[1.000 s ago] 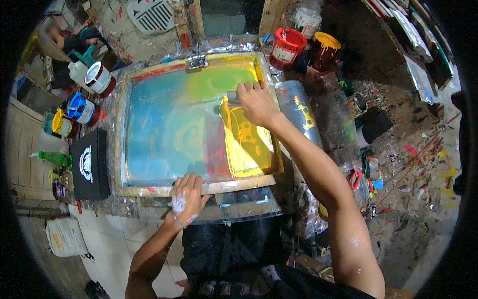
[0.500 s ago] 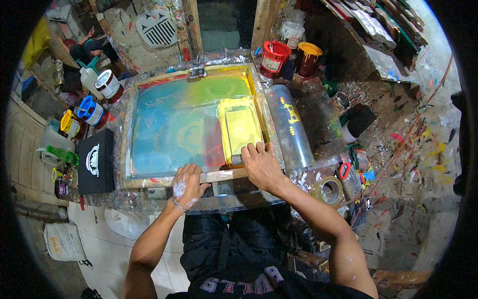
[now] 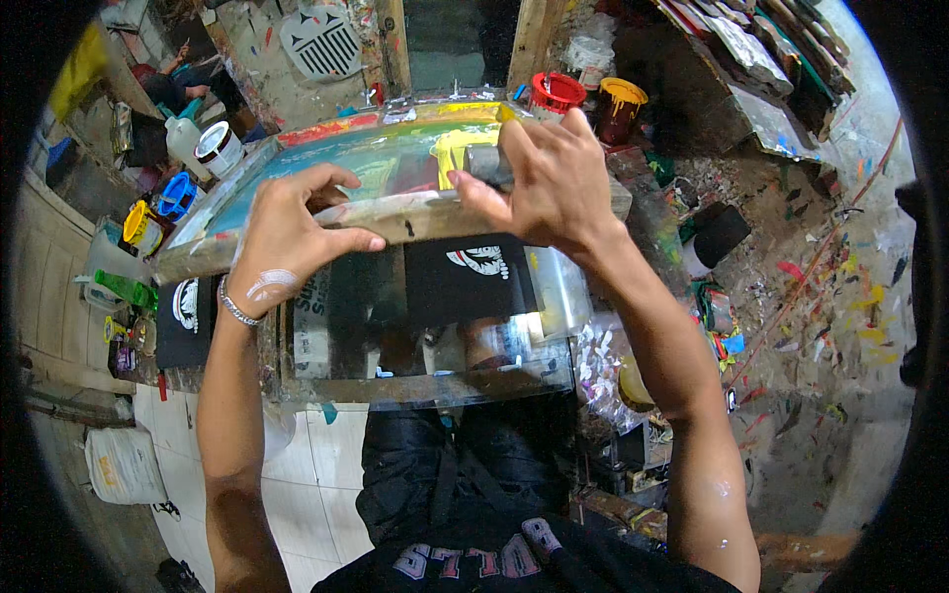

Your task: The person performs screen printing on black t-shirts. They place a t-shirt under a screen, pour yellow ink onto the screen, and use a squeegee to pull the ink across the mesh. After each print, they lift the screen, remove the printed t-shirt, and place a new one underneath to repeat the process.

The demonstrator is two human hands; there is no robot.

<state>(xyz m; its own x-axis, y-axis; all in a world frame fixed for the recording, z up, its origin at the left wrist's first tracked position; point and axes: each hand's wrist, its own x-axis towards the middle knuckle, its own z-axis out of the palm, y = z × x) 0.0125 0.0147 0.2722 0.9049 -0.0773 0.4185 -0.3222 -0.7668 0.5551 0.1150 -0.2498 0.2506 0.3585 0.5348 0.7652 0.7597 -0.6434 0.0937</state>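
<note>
The screen frame is tilted up, its near edge raised, with blue, red and yellow ink on the mesh. My left hand grips its near rail at the left, fingers curled over. My right hand is closed on a grey squeegee-like piece at the rail's right, partly hidden by the fingers. Beneath the raised frame lies black fabric with a white print, on a glossy board.
Paint tubs stand left and back right. A black printed piece and green bottle lie at the left. Leaning boards are at the upper right. Another person sits at the far upper left.
The screen's near edge has risen, uncovering black fabric beneath. Both my hands have moved up with it; my left hand has also shifted leftward.
</note>
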